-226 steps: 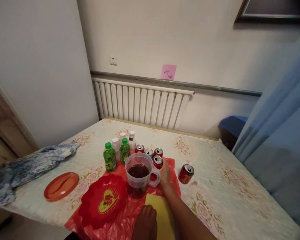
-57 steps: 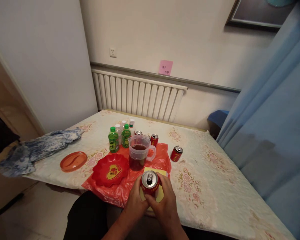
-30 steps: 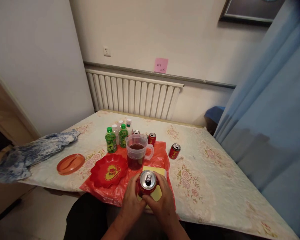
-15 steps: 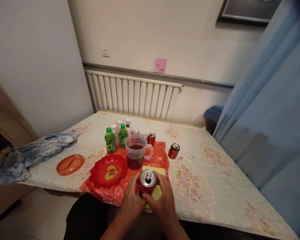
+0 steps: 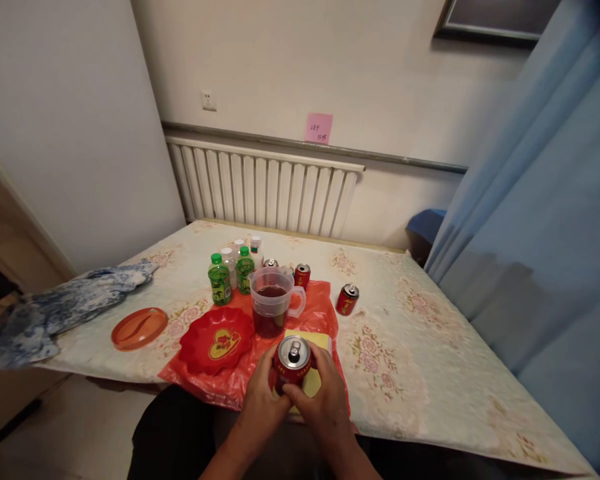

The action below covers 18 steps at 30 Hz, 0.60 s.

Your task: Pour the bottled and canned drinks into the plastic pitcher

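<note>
Right of the scalloped red tray (image 5: 217, 341), the left hand (image 5: 264, 397) curls around one side of a red can (image 5: 294, 363), near the clear jug (image 5: 270, 310); the can is roughly upright, gold-marked, its silver lid showing a ring tab and dark open mouth, yellow sheet (image 5: 307, 339) behind; the right hand (image 5: 325, 397) clasps the can's other side

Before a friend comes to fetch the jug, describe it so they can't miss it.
On the floral tablecloth, find the red plastic sheet. On it, just beyond the red can held between the left hand and right hand, stands the jug, translucent with dark liquid inside. Unlike the bottles and cans near it, it has a handle.
</note>
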Each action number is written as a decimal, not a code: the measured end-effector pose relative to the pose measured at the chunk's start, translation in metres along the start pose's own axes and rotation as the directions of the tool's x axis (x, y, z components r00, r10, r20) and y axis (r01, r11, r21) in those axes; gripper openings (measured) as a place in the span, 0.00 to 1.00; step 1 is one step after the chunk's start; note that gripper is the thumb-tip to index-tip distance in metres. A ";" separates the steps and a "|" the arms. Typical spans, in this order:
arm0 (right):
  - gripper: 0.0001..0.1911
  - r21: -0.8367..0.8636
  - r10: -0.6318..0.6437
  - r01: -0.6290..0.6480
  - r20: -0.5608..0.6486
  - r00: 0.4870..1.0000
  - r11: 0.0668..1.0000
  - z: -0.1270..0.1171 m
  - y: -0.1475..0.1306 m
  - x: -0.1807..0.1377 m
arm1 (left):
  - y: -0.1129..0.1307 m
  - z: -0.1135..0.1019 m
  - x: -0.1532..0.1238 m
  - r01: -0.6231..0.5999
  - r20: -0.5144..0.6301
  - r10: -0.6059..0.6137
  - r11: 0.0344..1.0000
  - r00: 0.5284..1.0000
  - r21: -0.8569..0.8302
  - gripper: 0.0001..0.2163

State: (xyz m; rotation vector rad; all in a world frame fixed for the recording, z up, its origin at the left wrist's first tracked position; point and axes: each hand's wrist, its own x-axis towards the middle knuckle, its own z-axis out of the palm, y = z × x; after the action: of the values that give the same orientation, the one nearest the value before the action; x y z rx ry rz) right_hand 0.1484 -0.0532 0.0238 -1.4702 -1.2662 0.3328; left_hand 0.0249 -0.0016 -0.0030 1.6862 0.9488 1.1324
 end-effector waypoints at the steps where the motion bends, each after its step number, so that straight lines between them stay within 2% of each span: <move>1: 0.36 -0.004 0.003 -0.003 0.001 1.000 1.000 0.000 0.000 0.000 | 0.000 0.000 0.000 0.004 0.004 -0.004 1.000 1.000 0.000 0.29; 8: 0.37 -0.009 -0.001 0.001 -0.008 1.000 1.000 0.000 0.002 -0.003 | 0.003 -0.001 0.000 0.055 -0.002 -0.055 0.998 0.998 -0.013 0.30; 18: 0.36 0.020 0.028 -0.028 0.013 1.000 0.999 0.001 0.005 -0.003 | 0.006 -0.007 0.001 0.107 0.090 -0.099 0.990 0.991 -0.088 0.32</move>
State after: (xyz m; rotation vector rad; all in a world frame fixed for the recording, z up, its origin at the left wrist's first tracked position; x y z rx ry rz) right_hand 0.1489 -0.0542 0.0179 -1.4722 -1.2499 0.3730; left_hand 0.0197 -0.0011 0.0046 1.5801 0.9054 1.0124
